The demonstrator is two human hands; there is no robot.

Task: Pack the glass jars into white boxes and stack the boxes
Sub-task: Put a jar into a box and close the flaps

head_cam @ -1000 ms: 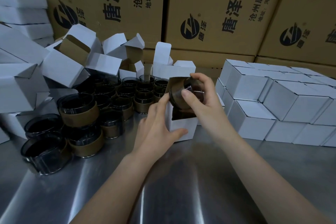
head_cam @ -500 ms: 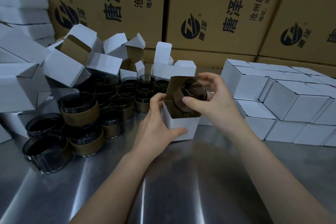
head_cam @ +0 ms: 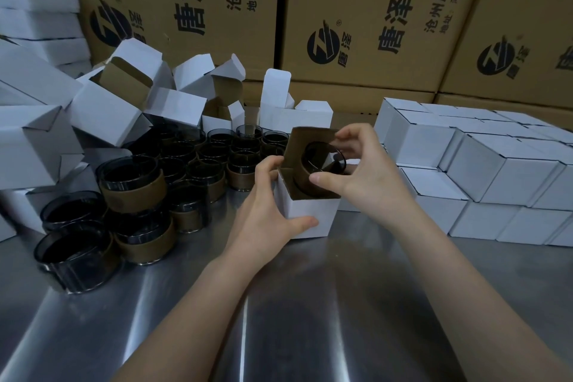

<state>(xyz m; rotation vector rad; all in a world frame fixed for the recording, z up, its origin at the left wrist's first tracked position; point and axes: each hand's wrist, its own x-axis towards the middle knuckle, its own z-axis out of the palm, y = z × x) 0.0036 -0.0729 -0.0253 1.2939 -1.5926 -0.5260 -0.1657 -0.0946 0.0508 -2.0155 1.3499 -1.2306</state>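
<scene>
A small white box point(head_cam: 310, 217) stands open on the steel table point(head_cam: 310, 304) at the centre. My left hand point(head_cam: 266, 211) grips its left side, thumb on the front face. My right hand point(head_cam: 359, 177) holds a dark glass jar point(head_cam: 322, 161) with a brown band, tilted, its lower part inside the box mouth. The box's brown inner flap stands up behind the jar. Several more dark jars point(head_cam: 133, 183) crowd the table to the left.
Open empty white boxes point(head_cam: 108, 108) lie piled at the back left. Closed white boxes point(head_cam: 483, 170) are stacked in rows at the right. Large printed brown cartons point(head_cam: 356, 18) form a wall behind.
The jar has gone lower into the box mouth and turned more toward me. My left hand keeps its grip on the box.
</scene>
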